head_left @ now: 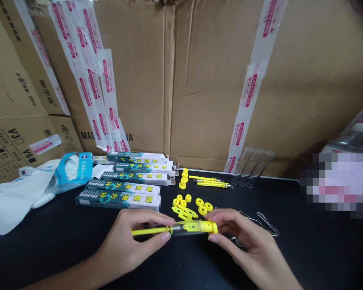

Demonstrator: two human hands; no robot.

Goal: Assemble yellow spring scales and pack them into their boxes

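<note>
A clear-tubed spring scale (pixel 189 227) lies level between my two hands, with a yellow rod, a metal spring and a yellow plate visible inside. My left hand (pixel 136 237) is closed around its left part, thumb and fingers pinching the tube. At the right end, the thumb and fingers of my right hand (pixel 245 241) grip the yellow end cap (pixel 211 226). Just beyond the tube lie flat yellow plates (pixel 186 211), small yellow caps (pixel 181 199) and yellow rings (pixel 204 206). Bent metal wire hooks (pixel 268 225) lie past my right hand, some partly hidden by it.
Several printed cartons (pixel 121 199) are lined up at the back left, beside a blue-and-white plastic packet (pixel 75 169). Yellow rods with springs (pixel 211 183) and clear tubes (pixel 254 163) lie near the taped cardboard wall (pixel 199 80). A blurred-out object (pixel 341 181) is at right.
</note>
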